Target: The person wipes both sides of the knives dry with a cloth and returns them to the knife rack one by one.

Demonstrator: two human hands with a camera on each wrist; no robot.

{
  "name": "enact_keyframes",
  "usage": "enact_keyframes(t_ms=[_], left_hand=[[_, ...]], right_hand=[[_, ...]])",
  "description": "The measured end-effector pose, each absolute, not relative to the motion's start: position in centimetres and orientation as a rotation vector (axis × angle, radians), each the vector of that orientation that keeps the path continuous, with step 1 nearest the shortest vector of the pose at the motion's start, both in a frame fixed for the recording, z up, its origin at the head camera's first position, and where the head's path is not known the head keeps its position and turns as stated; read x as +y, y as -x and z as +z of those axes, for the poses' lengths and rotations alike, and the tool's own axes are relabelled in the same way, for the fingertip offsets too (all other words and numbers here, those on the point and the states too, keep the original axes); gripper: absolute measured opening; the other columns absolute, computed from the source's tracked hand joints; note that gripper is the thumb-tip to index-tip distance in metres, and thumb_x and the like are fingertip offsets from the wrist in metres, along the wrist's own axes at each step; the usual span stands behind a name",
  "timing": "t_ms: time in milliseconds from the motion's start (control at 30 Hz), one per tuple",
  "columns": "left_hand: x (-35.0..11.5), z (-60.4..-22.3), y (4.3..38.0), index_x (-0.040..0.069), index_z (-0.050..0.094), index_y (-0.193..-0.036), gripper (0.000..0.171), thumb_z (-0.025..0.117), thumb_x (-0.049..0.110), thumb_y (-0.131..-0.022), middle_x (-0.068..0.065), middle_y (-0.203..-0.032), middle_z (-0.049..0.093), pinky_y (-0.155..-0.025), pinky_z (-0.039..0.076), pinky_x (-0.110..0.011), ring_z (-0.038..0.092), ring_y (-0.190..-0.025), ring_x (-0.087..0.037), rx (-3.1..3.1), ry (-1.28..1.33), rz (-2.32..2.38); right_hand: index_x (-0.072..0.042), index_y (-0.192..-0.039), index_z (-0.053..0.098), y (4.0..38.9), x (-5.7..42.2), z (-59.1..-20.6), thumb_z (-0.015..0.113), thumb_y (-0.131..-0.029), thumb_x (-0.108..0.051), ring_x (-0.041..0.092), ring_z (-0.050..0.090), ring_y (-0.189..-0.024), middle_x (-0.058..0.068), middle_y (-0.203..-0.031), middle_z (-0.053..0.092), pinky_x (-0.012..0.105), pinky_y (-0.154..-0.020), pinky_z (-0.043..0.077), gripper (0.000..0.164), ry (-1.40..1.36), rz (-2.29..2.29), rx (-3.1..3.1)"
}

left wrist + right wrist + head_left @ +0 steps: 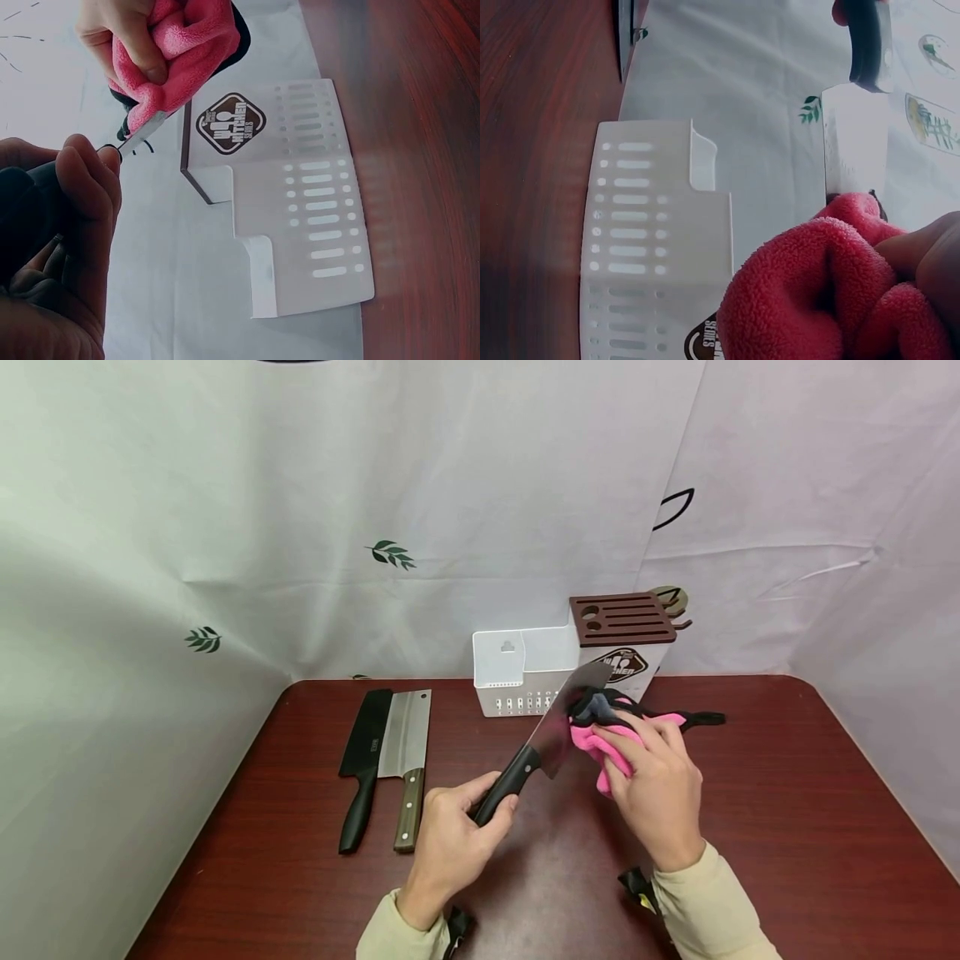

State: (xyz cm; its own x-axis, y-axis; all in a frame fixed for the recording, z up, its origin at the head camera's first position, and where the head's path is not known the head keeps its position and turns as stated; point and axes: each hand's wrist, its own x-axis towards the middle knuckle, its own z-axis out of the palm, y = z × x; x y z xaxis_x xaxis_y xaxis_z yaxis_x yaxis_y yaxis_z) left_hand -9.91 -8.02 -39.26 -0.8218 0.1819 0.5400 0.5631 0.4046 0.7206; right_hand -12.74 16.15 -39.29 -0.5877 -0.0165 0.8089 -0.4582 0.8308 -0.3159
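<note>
My left hand (457, 835) grips the black handle of a kitchen knife (555, 731) with a broad steel blade, tilted up to the right above the table. In my right hand (660, 777) is a bunched pink cloth (592, 743) with black edging, pinched at the far end of the blade. In the right wrist view the fluffy cloth (795, 292) covers the blade's tip, while the rest of the blade (855, 142) shows bare. The left wrist view has the cloth (187, 60) folded over the blade, with the left fingers (86, 180) curled round the handle.
A black cleaver (367, 735) and a steel cleaver with a wooden handle (405, 735) lie side by side at left on the dark red table (787, 827). Behind the hands stands a white knife rack (517, 693) with a brown slotted top (622, 618). White fabric hangs behind.
</note>
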Motion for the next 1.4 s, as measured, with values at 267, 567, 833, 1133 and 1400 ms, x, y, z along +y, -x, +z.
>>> enact_keyframes(t_ms=[267, 567, 833, 1133, 1400], left_hand=[[-8.1, -39.3, 10.0, 0.016, 0.076, -0.101, 0.017, 0.074, 0.009, -0.085, 0.013, -0.065, 0.062, -0.042, 0.038, -0.014, 0.046, -0.049, 0.006, -2.286, 0.616, -1.371], [-8.1, -39.2, 10.0, 0.017, 0.076, -0.098, 0.015, 0.074, 0.009, -0.085, 0.013, -0.062, 0.059, -0.040, 0.036, -0.014, 0.043, -0.047, 0.006, -2.289, 0.585, -1.379], [-8.1, -39.2, 10.1, 0.018, 0.075, -0.096, 0.015, 0.075, 0.009, -0.084, 0.015, -0.060, 0.057, -0.040, 0.034, -0.014, 0.042, -0.047, 0.006, -2.287, 0.566, -1.380], [-8.0, -39.3, 10.1, 0.016, 0.076, -0.098, 0.016, 0.075, 0.009, -0.084, 0.015, -0.060, 0.057, -0.040, 0.034, -0.014, 0.041, -0.047, 0.006, -2.317, 0.537, -1.367], [-7.9, -39.5, 10.1, 0.017, 0.076, -0.095, 0.014, 0.075, 0.009, -0.084, 0.016, -0.061, 0.057, -0.040, 0.033, -0.014, 0.040, -0.047, 0.007, -2.311, 0.540, -1.363]], right_hand=[[-0.017, -0.103, 0.081, 12.5, 16.1, -39.4, 0.076, -0.083, -0.010, 0.030, 0.059, -0.103, 0.005, -0.117, 0.072, 0.051, -0.055, 0.054, 0.022, -0.377, 0.625, -2.183], [-0.015, -0.100, 0.081, 12.3, 15.9, -39.2, 0.078, -0.076, -0.005, 0.030, 0.059, -0.105, 0.005, -0.114, 0.072, 0.053, -0.055, 0.054, 0.026, -0.459, 0.627, -2.216], [-0.013, -0.098, 0.081, 12.4, 15.7, -39.0, 0.080, -0.072, -0.001, 0.028, 0.060, -0.100, 0.003, -0.113, 0.073, 0.041, -0.062, 0.055, 0.029, -0.570, 0.600, -2.204], [-0.010, -0.099, 0.080, 12.4, 15.4, -39.1, 0.080, -0.074, -0.002, 0.032, 0.061, -0.099, 0.007, -0.112, 0.073, 0.036, -0.089, 0.047, 0.026, -0.734, 0.597, -2.152], [-0.009, -0.098, 0.079, 12.5, 15.0, -39.0, 0.078, -0.077, -0.006, 0.032, 0.061, -0.099, 0.007, -0.112, 0.073, 0.036, -0.085, 0.049, 0.022, -0.794, 0.622, -2.091]])
